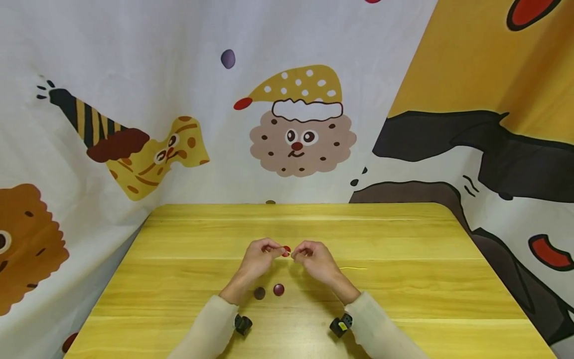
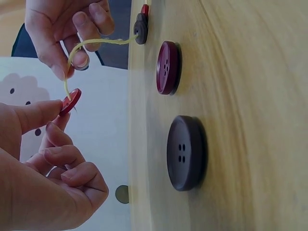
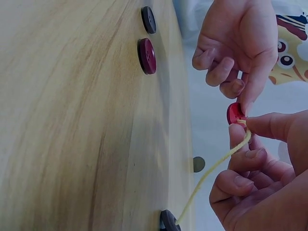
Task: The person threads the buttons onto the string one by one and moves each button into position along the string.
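Note:
My left hand (image 1: 257, 259) pinches a small red button (image 2: 71, 102) by its edge between thumb and fingertip, above the table. Close beside it, my right hand (image 1: 317, 260) pinches a yellow string (image 3: 211, 166) near the button's face. In the left wrist view the string meets the red button's face and runs back past the right fingers to a dark button (image 2: 140, 30) on the table. A bit of red shows behind that dark button. Whether the string passes through the red button's hole is hard to see.
On the wooden table (image 1: 179, 279), a maroon button (image 1: 279, 289) and a dark grey button (image 1: 259, 293) lie apart, nearer the person than the hands. Part of the yellow string stretches right of the right wrist. A printed curtain (image 1: 202, 45) hangs behind the table.

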Demonstrator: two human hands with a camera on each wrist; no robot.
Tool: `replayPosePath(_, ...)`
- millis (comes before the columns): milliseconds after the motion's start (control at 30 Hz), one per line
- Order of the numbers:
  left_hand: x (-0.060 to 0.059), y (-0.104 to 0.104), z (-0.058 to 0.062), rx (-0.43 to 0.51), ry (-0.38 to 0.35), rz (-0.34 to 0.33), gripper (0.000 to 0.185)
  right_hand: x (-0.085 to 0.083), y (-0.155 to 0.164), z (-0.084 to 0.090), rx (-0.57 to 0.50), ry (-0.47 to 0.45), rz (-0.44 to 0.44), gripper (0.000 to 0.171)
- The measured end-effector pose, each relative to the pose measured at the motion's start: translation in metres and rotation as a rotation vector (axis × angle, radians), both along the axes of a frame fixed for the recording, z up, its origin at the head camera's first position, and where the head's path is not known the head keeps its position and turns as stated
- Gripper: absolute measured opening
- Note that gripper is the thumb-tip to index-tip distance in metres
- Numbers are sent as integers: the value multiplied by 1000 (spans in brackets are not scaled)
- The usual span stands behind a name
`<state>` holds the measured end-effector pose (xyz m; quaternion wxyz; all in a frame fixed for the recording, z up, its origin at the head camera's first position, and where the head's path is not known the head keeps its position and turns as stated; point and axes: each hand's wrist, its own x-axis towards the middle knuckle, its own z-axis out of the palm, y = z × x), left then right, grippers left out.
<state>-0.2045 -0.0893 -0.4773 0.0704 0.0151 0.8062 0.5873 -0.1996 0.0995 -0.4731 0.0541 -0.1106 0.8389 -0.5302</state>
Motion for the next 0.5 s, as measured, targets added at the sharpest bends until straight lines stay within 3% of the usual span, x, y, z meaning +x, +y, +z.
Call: replayPosePath(500, 2, 3, 0, 6, -12, 0, 10, 0, -2, -1, 2, -21, -32, 8)
